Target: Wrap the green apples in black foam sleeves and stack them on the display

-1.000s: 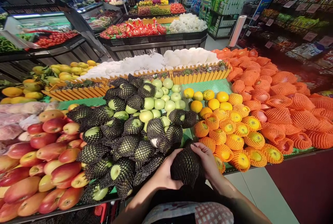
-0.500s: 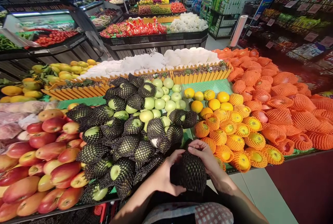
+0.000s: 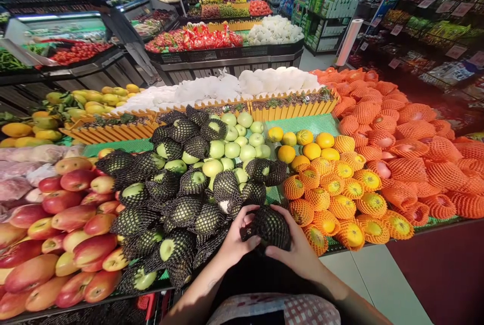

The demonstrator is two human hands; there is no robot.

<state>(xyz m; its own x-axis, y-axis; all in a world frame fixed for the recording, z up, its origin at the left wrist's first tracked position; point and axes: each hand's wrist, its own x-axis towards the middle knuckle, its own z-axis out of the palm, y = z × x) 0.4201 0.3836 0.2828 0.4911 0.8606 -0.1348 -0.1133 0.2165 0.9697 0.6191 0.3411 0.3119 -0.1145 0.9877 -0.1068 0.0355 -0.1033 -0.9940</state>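
Observation:
Between my two hands is a round fruit in a black foam net [image 3: 270, 228], most likely a green apple like those on the stand; little of its skin shows. My left hand [image 3: 239, 238] curls round its left side, thumb at the front. On the other side my right hand [image 3: 297, 244] wraps it, fingers over the top and thumb low at the front. The fruit is held at the front edge of the stand, over my lap. Just beyond lie netted green apples [image 3: 209, 219] in black sleeves and bare green apples [image 3: 247, 152].
Red apples [image 3: 60, 201] are heaped at the left. To the right sit oranges [image 3: 335, 184], many in orange nets, beside a large pile of orange-netted fruit [image 3: 412, 158]. A low yellow planter fence [image 3: 295, 111] runs behind. A person [image 3: 123, 27] stands in the far aisle.
The netted fruit has moved up and slightly left, turned in my hands. My right hand has shifted from pinching the net's top to cupping the right side.

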